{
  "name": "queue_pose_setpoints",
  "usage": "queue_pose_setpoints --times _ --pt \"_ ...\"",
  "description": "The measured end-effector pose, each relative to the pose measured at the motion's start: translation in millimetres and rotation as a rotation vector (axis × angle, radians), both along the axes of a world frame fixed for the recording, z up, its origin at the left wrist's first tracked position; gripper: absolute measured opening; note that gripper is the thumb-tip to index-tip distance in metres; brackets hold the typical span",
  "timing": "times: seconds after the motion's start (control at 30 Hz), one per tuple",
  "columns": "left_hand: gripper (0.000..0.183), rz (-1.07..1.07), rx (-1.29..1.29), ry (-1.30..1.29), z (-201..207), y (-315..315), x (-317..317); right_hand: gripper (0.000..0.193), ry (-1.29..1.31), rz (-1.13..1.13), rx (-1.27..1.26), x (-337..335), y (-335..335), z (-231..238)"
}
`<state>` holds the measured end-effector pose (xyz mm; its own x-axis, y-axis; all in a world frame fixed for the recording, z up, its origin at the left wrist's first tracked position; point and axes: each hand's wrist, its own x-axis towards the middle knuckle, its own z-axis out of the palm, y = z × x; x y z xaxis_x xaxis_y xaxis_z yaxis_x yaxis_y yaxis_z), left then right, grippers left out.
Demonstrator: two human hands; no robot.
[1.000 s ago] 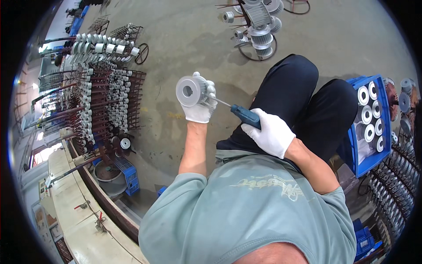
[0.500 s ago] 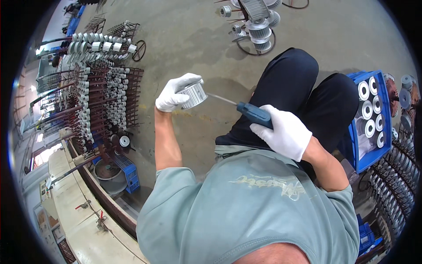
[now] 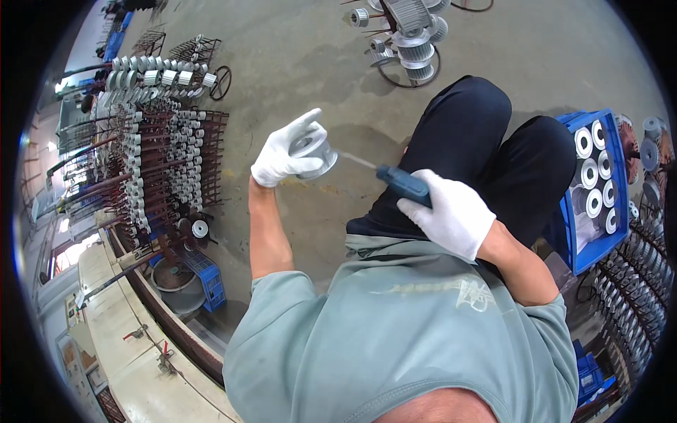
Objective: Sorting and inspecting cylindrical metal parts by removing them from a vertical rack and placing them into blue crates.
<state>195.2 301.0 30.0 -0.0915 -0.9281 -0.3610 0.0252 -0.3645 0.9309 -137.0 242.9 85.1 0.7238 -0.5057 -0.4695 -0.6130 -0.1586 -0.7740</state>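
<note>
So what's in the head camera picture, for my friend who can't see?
A white-gloved left hand holds a silver metal wheel; the gloved right hand points a blue-handled tool toward it. Round metal parts sit in a blue crate at right.

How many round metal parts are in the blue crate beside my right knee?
7 parts show: three in the crate's left column, four in its right. More may be hidden underneath.

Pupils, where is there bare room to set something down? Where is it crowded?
Bare floor lies between the rack at left and the pulley cluster ahead, and between that cluster and the blue crate. Crowded: the crate, and between the metal part in the left hand and the tool in the right hand.
</note>
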Motion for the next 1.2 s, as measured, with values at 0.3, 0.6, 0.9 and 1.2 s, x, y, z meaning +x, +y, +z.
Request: queue_pose_setpoints --times 0.3,0.6,0.9,1.2 --pt "0.081 -0.345 -0.553 -1.406 23 -14 -37 0.021 -0.081 -0.009 0.043 -11 -5 3" --pt "0.055 0.587 -0.268 0.042 -19 0 -32 0.025 -0.181 -0.129 0.021 -30 7 6" --pt "0.046 0.657 -0.097 0.624 -19 -31 -56 0.026 -0.115 -0.322 0.01 -39 27 -3" --pt "0.057 0.082 -0.151 0.774 25 -86 -127 0.051 -0.1 -0.425 -0.446 -60 27 -32"
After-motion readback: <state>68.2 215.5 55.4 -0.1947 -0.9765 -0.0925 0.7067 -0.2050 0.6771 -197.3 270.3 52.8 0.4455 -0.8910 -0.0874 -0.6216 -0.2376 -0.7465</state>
